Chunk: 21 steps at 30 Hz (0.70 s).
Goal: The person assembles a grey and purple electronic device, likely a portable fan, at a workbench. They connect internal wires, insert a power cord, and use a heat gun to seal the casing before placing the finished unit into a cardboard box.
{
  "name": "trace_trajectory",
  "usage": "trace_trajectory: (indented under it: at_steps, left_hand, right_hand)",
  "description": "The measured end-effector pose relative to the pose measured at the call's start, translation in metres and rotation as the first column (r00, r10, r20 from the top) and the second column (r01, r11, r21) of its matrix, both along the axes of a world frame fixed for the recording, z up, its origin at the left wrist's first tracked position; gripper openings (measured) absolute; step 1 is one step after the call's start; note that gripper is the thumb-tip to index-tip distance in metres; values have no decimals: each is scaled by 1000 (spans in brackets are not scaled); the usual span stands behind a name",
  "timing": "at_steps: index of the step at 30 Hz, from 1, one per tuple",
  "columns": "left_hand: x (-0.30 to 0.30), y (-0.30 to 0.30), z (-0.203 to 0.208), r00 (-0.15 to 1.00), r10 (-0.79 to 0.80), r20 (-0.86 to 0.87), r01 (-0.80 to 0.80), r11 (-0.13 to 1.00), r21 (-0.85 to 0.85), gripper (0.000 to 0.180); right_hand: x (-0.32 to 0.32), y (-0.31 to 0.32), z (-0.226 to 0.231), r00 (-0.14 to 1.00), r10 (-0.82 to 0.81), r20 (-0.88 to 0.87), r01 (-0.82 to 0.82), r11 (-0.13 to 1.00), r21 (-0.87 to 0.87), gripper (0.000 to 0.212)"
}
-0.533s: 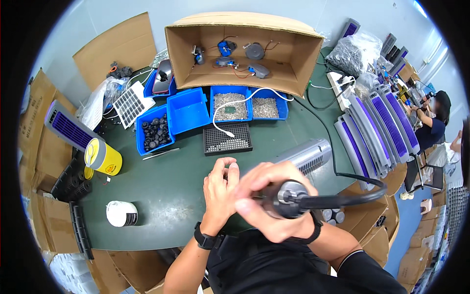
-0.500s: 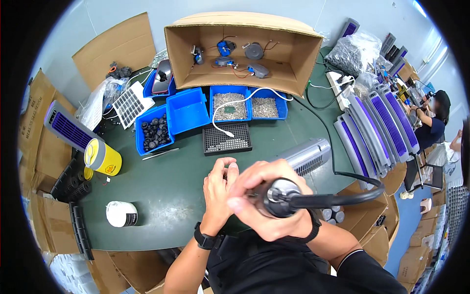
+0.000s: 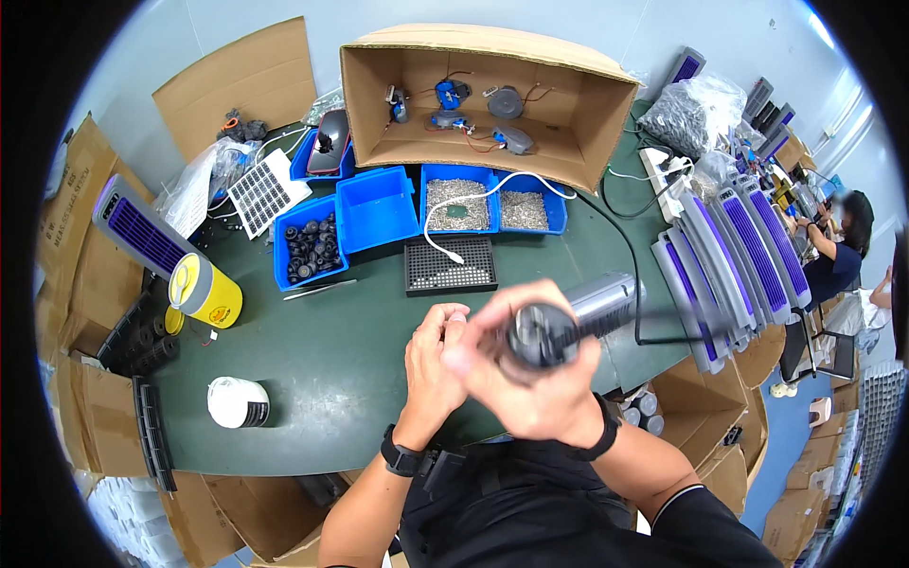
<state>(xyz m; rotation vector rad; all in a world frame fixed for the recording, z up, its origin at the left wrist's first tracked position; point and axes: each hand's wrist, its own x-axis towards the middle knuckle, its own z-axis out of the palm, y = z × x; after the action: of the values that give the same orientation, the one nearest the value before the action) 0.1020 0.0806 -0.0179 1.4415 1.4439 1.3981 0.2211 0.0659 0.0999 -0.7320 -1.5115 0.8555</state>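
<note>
A corded electric screwdriver [image 3: 543, 337] stands upright in my right hand [image 3: 535, 402], seen from its top end, its black cable trailing off to the right. The fingers wrap round its body, and motion smears them a little. Right beside it, my left hand [image 3: 431, 369] has its fingers curled in; whatever they hold is hidden beneath the hands. The screwdriver's tip is out of sight too. Just past my right hand lies a grey slotted housing [image 3: 606, 298] on the green table [image 3: 322, 379]. Beyond my hands sits a black perforated tray [image 3: 417, 279] holding small screws, with a white cable lying over it.
Blue bins hold black knobs [image 3: 312, 248] and small screws [image 3: 459, 204]; another blue bin [image 3: 379, 208] stands beside them. Behind is a cardboard box [image 3: 492, 151] with motors. At left stand a yellow cup [image 3: 213, 292] and a white tub [image 3: 237, 402]; at right, stacked grey-purple housings [image 3: 734, 246].
The view has shifted slightly. The screwdriver's cable has swung and now blurs. Both hands stay close together, the right still round the screwdriver.
</note>
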Motion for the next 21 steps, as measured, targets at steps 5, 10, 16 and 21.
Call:
trace_trajectory:
  at_steps: [5, 10, 16, 21]
  left_hand:
    - [0, -2, 9, 995, -30, -91, 33, 999, 27, 31]
    - [-1, -2, 16, 999, -32, -39, 29, 995, -92, 32]
    - [-3, -1, 15, 1000, -26, -18, 24, 994, -108, 33]
    - [2, -4, 17, 998, 40, -54, -47, 991, -122, 31]
  right_hand:
    - [9, -1, -1, 993, 111, -30, -109, 992, 64, 41]
    - [12, 1, -1, 990, 138, 35, -141, 983, 115, 38]
    - [13, -2, 3, 982, 176, 62, -181, 979, 93, 33]
    - [20, 10, 34, 952, 304, -34, -303, 952, 39, 32]
